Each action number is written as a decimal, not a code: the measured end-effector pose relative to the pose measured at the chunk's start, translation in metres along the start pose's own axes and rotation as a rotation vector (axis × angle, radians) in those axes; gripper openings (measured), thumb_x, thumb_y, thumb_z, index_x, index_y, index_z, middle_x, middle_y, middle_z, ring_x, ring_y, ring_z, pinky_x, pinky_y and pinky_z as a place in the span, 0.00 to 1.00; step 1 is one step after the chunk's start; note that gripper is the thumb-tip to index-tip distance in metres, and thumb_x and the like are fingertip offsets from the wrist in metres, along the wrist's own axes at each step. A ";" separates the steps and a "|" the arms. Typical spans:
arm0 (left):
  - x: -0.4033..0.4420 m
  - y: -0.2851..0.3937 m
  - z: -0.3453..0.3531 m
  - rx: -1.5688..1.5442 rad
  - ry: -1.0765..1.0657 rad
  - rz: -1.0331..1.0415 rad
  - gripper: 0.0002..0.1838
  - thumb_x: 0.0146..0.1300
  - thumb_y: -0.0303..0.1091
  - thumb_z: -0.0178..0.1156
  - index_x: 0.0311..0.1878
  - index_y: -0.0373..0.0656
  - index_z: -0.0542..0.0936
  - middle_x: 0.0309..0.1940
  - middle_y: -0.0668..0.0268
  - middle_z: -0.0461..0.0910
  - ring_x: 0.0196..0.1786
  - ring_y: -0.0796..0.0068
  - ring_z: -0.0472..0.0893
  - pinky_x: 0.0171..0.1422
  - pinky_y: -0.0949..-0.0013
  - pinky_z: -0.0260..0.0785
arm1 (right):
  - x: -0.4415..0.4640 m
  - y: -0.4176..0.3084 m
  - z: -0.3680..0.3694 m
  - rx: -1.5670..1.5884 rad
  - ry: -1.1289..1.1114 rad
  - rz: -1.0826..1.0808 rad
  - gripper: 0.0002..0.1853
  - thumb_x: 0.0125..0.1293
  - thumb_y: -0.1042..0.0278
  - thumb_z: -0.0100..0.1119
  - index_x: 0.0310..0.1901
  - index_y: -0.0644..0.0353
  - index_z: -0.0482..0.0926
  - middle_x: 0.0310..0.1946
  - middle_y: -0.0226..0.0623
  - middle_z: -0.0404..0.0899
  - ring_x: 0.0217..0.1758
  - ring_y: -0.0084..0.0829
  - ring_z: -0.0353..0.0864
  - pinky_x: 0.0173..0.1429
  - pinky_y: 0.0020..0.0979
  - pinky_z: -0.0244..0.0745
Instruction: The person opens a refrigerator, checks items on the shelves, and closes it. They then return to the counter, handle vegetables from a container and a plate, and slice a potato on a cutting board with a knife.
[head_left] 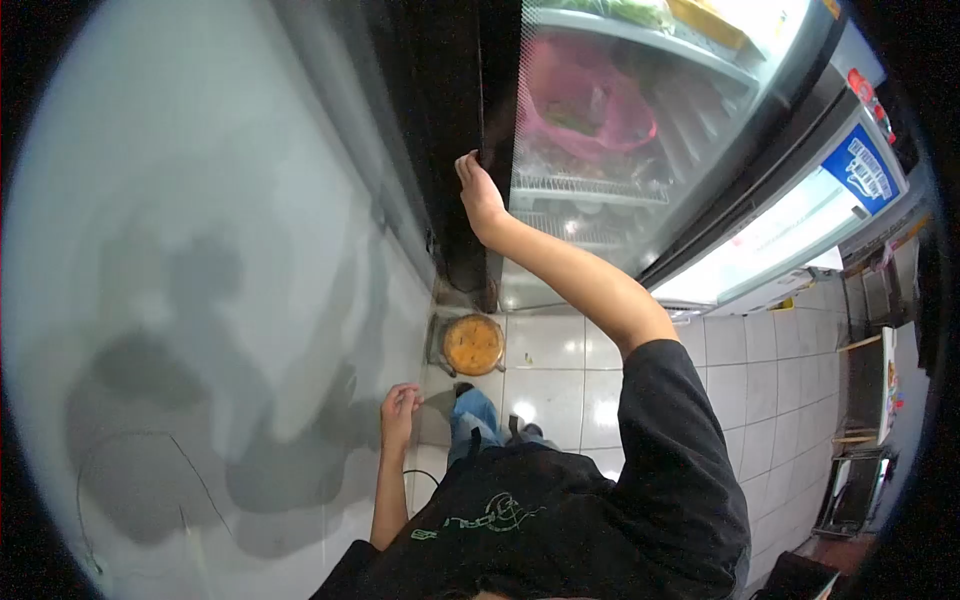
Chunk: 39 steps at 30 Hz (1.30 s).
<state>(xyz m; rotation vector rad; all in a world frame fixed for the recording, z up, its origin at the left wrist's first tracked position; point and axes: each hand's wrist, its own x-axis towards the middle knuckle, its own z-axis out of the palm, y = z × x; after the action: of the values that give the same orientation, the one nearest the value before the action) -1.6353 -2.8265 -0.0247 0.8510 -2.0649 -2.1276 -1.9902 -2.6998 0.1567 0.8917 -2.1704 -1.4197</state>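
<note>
My right hand (481,200) reaches up and forward to the dark edge of a glass-door refrigerator (590,190), its fingers curled round the black door frame. Behind the glass, a pink plastic bag (585,115) with something green in it sits on a shelf. Whether the door stands slightly ajar cannot be made out. My left hand (401,402) hangs low beside the pale wall, fingers loosely bent and apart, holding nothing. A round stool with an orange-brown seat (473,345) stands on the floor between my left hand and the refrigerator.
A second lit display cooler (760,230) with a blue sign stands to the right. White tiles (545,395) cover the floor. The pale wall (220,300) rises close on my left. At far right are a small white-topped table (888,385) and a dark-framed chair (855,490).
</note>
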 end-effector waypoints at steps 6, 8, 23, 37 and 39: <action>-0.031 -0.011 0.036 0.072 -0.167 0.084 0.13 0.78 0.38 0.54 0.53 0.40 0.79 0.48 0.66 0.82 0.45 0.75 0.84 0.51 0.73 0.74 | -0.116 -0.035 -0.003 0.130 0.243 -0.026 0.25 0.66 0.54 0.52 0.59 0.56 0.82 0.63 0.39 0.71 0.73 0.43 0.62 0.82 0.49 0.45; -0.045 -0.017 0.049 0.071 -0.203 0.110 0.13 0.78 0.39 0.53 0.54 0.40 0.79 0.49 0.67 0.82 0.47 0.75 0.84 0.52 0.72 0.74 | -0.165 -0.051 0.007 0.475 0.394 -0.091 0.24 0.62 0.55 0.56 0.56 0.58 0.83 0.62 0.41 0.72 0.71 0.44 0.65 0.83 0.45 0.47; -0.065 0.019 0.138 -0.030 -0.396 0.235 0.11 0.76 0.34 0.55 0.52 0.38 0.80 0.49 0.67 0.83 0.47 0.76 0.83 0.53 0.72 0.75 | -0.454 -0.072 0.022 2.184 0.492 1.015 0.36 0.74 0.57 0.56 0.76 0.59 0.52 0.73 0.46 0.56 0.73 0.45 0.65 0.73 0.47 0.63; -0.070 0.004 0.145 0.070 -0.444 0.164 0.10 0.76 0.32 0.55 0.52 0.38 0.80 0.48 0.68 0.82 0.45 0.76 0.83 0.53 0.73 0.74 | -0.509 -0.069 0.049 1.952 0.927 1.693 0.35 0.82 0.42 0.22 0.77 0.62 0.50 0.75 0.48 0.61 0.78 0.43 0.59 0.82 0.44 0.50; -0.063 -0.002 0.137 0.054 -0.450 0.150 0.10 0.76 0.32 0.55 0.52 0.38 0.79 0.49 0.68 0.82 0.44 0.76 0.83 0.53 0.73 0.74 | -0.517 -0.075 0.056 1.841 0.914 1.724 0.36 0.82 0.42 0.23 0.77 0.66 0.48 0.77 0.52 0.55 0.80 0.45 0.54 0.84 0.44 0.45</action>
<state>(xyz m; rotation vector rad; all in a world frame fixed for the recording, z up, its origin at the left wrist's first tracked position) -1.6384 -2.6759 -0.0119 0.2156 -2.2998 -2.3523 -1.6320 -2.3242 0.0738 -0.2831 -1.6373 1.5950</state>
